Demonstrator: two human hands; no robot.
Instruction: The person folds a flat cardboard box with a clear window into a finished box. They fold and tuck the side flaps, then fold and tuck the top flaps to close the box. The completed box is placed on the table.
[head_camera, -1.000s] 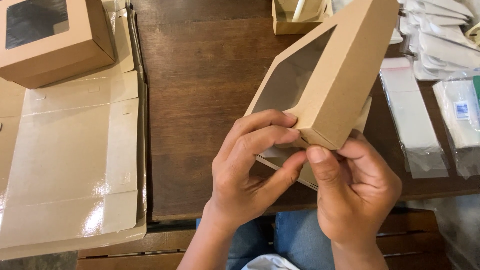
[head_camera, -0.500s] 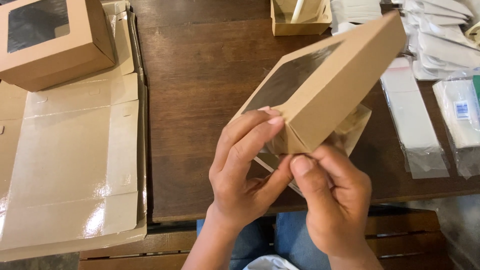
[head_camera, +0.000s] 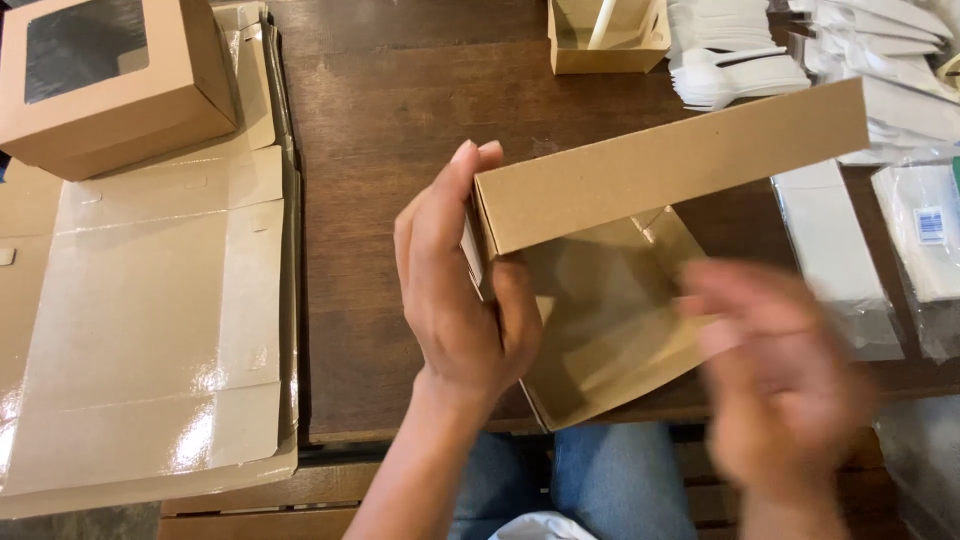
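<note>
The kraft cardboard box (head_camera: 640, 290) hangs half-folded above the table (head_camera: 400, 150), lid raised. My left hand (head_camera: 465, 290) fingers (head_camera: 470, 165) clamp its left wall; my right hand (head_camera: 780, 390) blurs beside it, grip unclear.

Matt brown cardboard box (head_camera: 660, 170) with a smooth, faintly shiny inner lining, above a dark grained wooden worktop (head_camera: 400, 130); flat cardboard sheets (head_camera: 150, 330) were glossy-coated; the sachets (head_camera: 925, 230) were clear, shiny plastic.
</note>
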